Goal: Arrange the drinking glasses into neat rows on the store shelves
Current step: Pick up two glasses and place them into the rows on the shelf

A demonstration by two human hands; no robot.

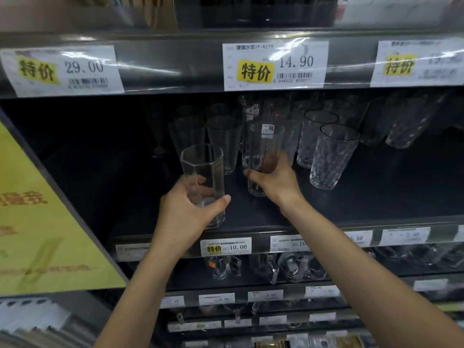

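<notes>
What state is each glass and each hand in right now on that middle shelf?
Left hand: closed around the faceted glass.
Faceted glass: upright, empty, gripped near the shelf's front edge.
Right hand: wrapped around the tall straight glass.
Tall straight glass: upright, empty, sticker near its rim.
Textured glass: upright, empty, untouched, front of its row.
Plain tapered glass: upright, empty, untouched.
Shelf: front left still unfilled.

Premises are a retail shop: tiered dark shelving (326, 219) carries rows of drinking glasses (331, 156), with barcoded price labels (275, 65) clipped along the shelf edges above and below them.
</notes>
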